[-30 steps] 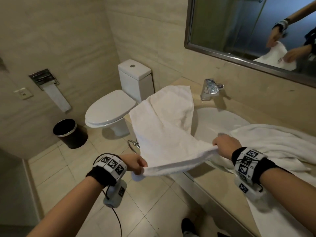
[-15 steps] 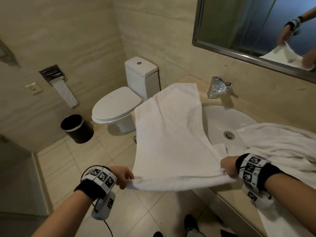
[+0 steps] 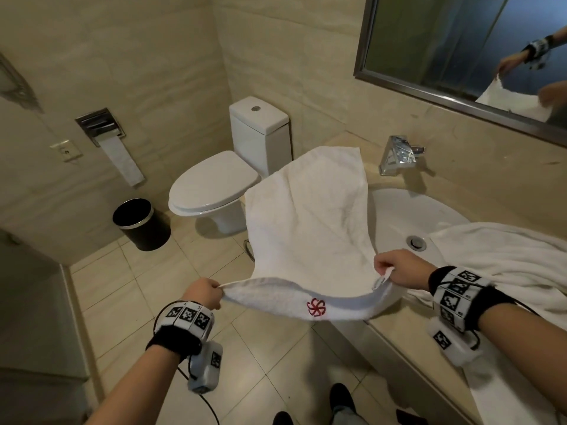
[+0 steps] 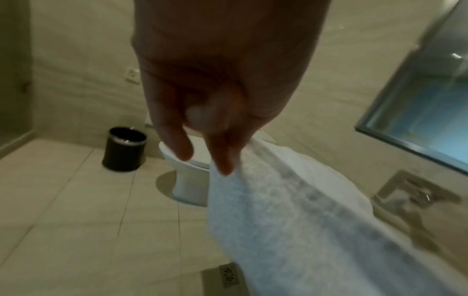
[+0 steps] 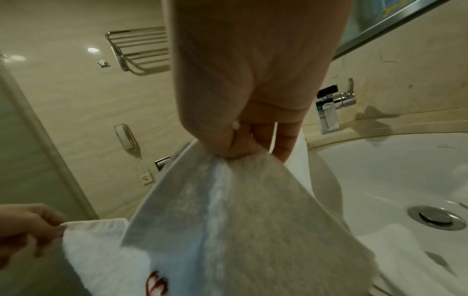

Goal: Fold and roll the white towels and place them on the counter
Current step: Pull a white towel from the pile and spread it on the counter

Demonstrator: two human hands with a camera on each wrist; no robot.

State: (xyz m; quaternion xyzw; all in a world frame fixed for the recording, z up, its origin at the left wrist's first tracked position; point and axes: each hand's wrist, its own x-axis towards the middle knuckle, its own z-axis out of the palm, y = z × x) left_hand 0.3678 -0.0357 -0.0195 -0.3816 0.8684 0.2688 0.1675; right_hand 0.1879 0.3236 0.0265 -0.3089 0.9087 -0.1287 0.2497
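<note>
A white towel (image 3: 310,216) with a red emblem (image 3: 316,307) on its near hem is stretched between both hands, its far end lying on the beige counter (image 3: 343,139) by the tap. My left hand (image 3: 204,291) pinches the near left corner (image 4: 228,166) out over the floor. My right hand (image 3: 395,269) pinches the near right corner (image 5: 235,158) above the counter's front edge. A second white towel (image 3: 503,256) lies crumpled on the counter at the right, partly draped over the basin.
A white basin (image 3: 408,216) with a drain (image 3: 416,242) and a chrome tap (image 3: 397,154) sits in the counter. To the left stand a white toilet (image 3: 221,182) and a black bin (image 3: 139,223) on the tiled floor. A mirror (image 3: 460,50) hangs above.
Both hands have drawn the towel's near edge back toward me and lower. The hem has turned so the red emblem shows.
</note>
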